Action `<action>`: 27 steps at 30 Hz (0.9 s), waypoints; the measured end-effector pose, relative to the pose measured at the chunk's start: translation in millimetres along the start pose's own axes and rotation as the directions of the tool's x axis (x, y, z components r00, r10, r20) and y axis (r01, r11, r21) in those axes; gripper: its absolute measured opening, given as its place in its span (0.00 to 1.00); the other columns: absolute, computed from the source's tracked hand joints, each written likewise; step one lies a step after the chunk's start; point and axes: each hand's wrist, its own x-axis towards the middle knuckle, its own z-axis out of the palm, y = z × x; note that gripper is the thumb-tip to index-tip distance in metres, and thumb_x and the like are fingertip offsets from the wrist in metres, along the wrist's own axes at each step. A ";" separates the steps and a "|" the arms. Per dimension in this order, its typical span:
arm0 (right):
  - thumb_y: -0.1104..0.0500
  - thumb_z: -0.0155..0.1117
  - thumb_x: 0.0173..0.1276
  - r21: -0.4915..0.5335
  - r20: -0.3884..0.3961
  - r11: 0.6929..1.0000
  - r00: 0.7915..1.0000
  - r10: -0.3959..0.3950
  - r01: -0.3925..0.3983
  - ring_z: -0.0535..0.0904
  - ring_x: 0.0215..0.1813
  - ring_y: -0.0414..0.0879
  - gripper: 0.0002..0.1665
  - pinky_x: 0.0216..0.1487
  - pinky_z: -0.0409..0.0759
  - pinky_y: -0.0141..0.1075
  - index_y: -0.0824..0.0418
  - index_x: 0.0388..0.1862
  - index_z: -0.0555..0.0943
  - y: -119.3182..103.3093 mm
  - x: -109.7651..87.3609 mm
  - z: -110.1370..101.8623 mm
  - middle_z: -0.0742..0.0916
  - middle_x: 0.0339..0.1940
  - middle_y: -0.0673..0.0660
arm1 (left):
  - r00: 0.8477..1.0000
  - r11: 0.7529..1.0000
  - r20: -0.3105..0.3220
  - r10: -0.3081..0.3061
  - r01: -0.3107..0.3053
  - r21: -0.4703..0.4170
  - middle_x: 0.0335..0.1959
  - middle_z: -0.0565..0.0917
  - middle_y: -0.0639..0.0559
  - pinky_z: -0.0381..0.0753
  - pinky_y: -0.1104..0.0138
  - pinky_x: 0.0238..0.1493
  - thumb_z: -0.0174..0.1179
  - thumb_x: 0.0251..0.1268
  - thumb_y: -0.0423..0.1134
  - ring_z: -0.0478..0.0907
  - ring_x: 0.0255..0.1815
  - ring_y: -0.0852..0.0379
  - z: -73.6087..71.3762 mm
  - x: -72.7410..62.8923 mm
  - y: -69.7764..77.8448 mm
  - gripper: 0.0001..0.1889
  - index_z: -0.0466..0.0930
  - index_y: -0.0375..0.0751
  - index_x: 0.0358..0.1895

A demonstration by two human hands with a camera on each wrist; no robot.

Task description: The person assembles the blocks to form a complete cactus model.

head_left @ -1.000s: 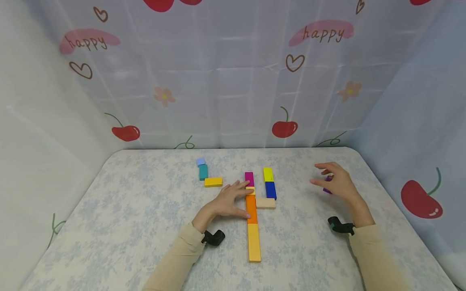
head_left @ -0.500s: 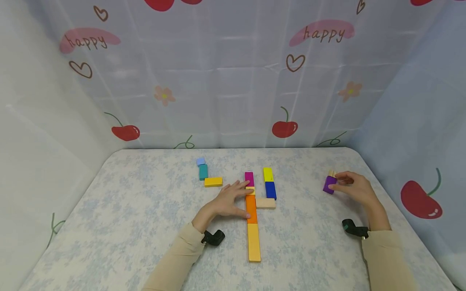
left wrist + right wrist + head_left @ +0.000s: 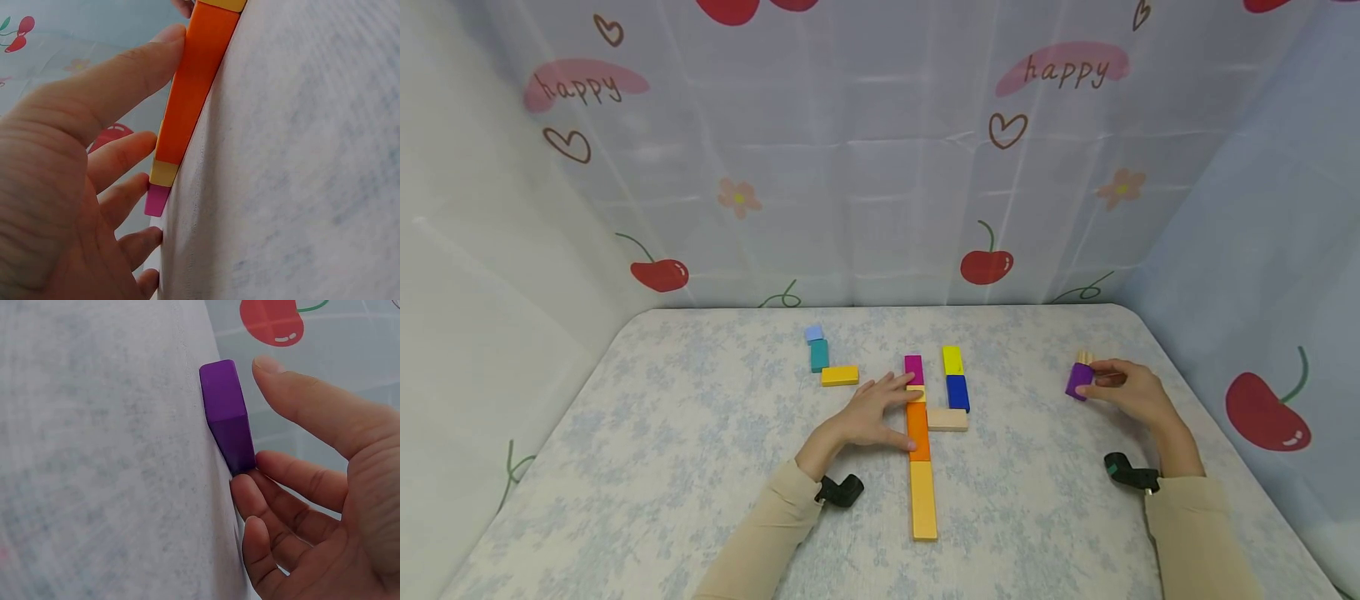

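At centre frame, the left hand (image 3: 867,413), fingers spread and ungrasping, touches an orange block (image 3: 918,432); at right, the right hand (image 3: 1135,394) touches a purple block (image 3: 1078,378), grip undeterminable

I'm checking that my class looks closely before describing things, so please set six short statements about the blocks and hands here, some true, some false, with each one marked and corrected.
1. The right hand is at the purple block. True.
2. The lemon-yellow block lies just beyond the dark blue block. True.
3. The left hand rests on the dark blue block. False: its thumb is at the orange block.
4. The magenta block is nearer the head camera than the orange block. False: it is farther.
5. The teal block lies between the light blue block and a golden block. True.
6. Both hands wear gloves. False: both are bare.
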 end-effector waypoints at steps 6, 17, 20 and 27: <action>0.43 0.72 0.60 0.002 0.028 1.000 0.999 -0.019 0.019 0.76 0.56 0.63 0.47 0.43 0.76 0.38 0.71 0.68 0.68 3.2 0.4 0.2 0.80 0.56 0.74 | 1.000 1.000 0.002 0.006 -0.006 0.005 0.80 0.53 0.51 0.39 0.43 0.77 0.72 0.52 0.55 0.42 0.81 0.44 -0.4 -1.1 0.8 0.42 0.68 0.51 0.72; 0.49 0.76 0.56 0.006 0.040 0.999 0.998 -0.046 0.046 0.78 0.54 0.62 0.48 0.41 0.75 0.32 0.74 0.68 0.67 3.6 1.0 -0.5 0.82 0.54 0.74 | 1.000 1.000 -0.003 0.011 -0.011 0.012 0.80 0.53 0.50 0.39 0.43 0.77 0.72 0.51 0.55 0.42 0.81 0.43 -0.6 -0.8 0.7 0.42 0.68 0.50 0.72; 0.49 0.76 0.56 -0.001 0.036 0.998 0.998 -0.057 0.057 0.79 0.53 0.62 0.48 0.40 0.76 0.32 0.74 0.67 0.67 3.0 1.6 -0.1 0.82 0.53 0.74 | 1.000 1.000 -0.006 0.011 -0.011 0.009 0.80 0.53 0.50 0.39 0.43 0.77 0.72 0.52 0.55 0.42 0.81 0.43 -0.5 -0.9 0.5 0.42 0.68 0.50 0.72; 0.50 0.76 0.57 -0.012 0.022 0.998 0.997 -0.068 0.069 0.82 0.49 0.57 0.46 0.37 0.77 0.29 0.74 0.66 0.69 1.4 1.5 -0.5 0.83 0.52 0.73 | 1.000 1.000 -0.002 0.009 -0.009 0.004 0.80 0.53 0.50 0.38 0.43 0.77 0.72 0.52 0.55 0.42 0.81 0.43 -0.7 -0.7 0.6 0.42 0.68 0.50 0.72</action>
